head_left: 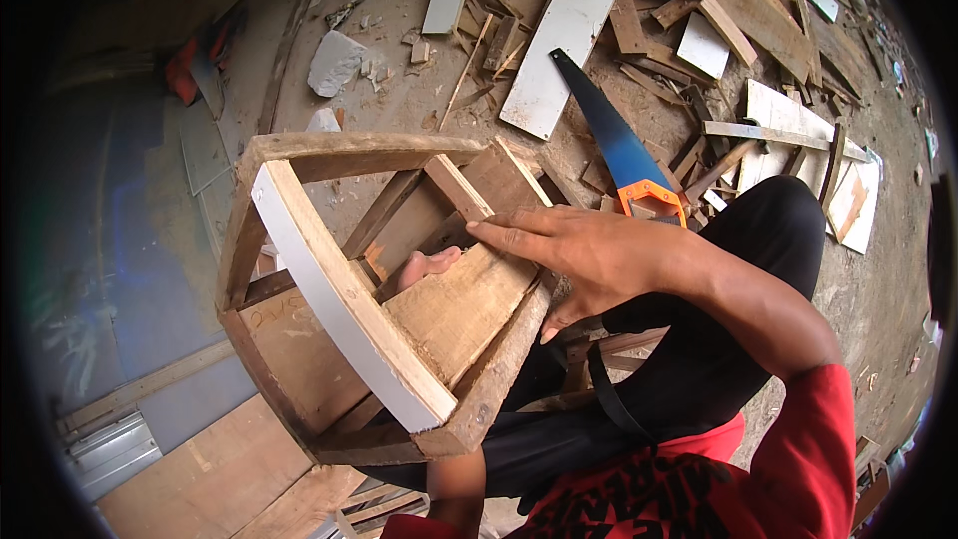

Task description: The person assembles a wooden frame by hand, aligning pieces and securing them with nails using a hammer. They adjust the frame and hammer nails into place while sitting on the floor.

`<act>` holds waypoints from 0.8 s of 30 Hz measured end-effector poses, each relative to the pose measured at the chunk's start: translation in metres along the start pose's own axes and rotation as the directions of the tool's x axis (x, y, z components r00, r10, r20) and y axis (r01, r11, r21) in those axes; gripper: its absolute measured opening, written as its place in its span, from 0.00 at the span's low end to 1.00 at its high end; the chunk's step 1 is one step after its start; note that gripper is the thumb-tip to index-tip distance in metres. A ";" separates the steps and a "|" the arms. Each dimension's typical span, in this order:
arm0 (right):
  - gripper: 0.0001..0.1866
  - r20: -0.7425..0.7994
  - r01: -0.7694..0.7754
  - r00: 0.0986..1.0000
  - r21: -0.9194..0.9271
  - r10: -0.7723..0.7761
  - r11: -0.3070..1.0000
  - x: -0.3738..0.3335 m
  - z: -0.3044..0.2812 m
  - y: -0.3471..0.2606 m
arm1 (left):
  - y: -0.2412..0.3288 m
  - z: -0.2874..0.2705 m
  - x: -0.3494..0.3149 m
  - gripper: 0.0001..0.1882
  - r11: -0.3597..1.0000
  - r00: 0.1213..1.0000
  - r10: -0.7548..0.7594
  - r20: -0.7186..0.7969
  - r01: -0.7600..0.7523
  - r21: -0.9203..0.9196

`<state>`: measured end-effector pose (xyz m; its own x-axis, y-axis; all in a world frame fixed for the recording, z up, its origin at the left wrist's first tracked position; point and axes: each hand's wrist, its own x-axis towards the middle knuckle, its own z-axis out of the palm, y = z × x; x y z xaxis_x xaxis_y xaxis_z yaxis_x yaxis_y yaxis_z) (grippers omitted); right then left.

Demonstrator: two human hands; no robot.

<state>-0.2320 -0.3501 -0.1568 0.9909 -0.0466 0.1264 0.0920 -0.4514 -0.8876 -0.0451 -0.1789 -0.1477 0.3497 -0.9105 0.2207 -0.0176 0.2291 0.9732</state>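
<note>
A wooden frame [479,419] of rough bars and short boards, with one white-faced curved strip [344,314], is tilted above my lap. My right hand [599,255] lies across its right side. Its fingers stretch over a short board [464,309], and the thumb hangs past the outer edge. From below, my left forearm passes under the frame. The fingertips of my left hand [429,267] show in the gap inside, curled up against the board's far edge; the rest of that hand is hidden.
A handsaw [614,130] with a blue blade and orange handle lies beyond my right hand. A hammer [723,165] is among wood offcuts to the right. White boards [561,52] and a pale broken block [336,63] lie farther off. Plywood sheets [215,469] are at the left.
</note>
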 end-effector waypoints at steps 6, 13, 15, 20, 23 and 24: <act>0.59 -0.032 0.042 0.998 -0.112 -0.046 0.993 0.001 0.005 0.003 | -0.004 -0.005 -0.008 0.27 0.989 0.993 0.068 -0.095 -0.080 -0.123; 0.61 -0.025 -0.058 0.998 -0.217 0.054 0.974 0.000 0.001 -0.002 | 0.001 -0.021 -0.048 0.19 0.980 0.862 0.162 -0.481 -0.083 0.182; 0.62 -0.026 -0.082 0.997 -0.225 0.078 0.971 0.001 -0.005 -0.007 | 0.007 -0.022 -0.055 0.17 0.971 0.834 0.153 -0.530 -0.028 0.236; 0.63 -0.039 -0.195 0.981 -0.250 0.191 0.948 -0.004 -0.010 -0.018 | 0.023 -0.003 -0.084 0.18 0.985 0.782 0.132 -0.609 -0.174 -0.011; 0.59 -0.055 -0.193 0.981 -0.281 0.185 0.940 -0.010 -0.005 -0.014 | 0.029 0.014 -0.103 0.12 0.959 0.776 0.254 -0.577 -0.280 0.046; 0.57 -0.048 -0.216 0.976 -0.315 0.212 0.924 -0.011 0.000 -0.013 | 0.028 0.015 -0.109 0.11 0.959 0.745 0.267 -0.611 -0.267 0.094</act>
<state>-0.2445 -0.3438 -0.1467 0.9820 -0.1837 -0.0435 -0.1601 -0.6880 -0.7078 -0.0981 -0.0786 -0.1436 0.8285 -0.4063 0.3854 -0.1987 0.4302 0.8806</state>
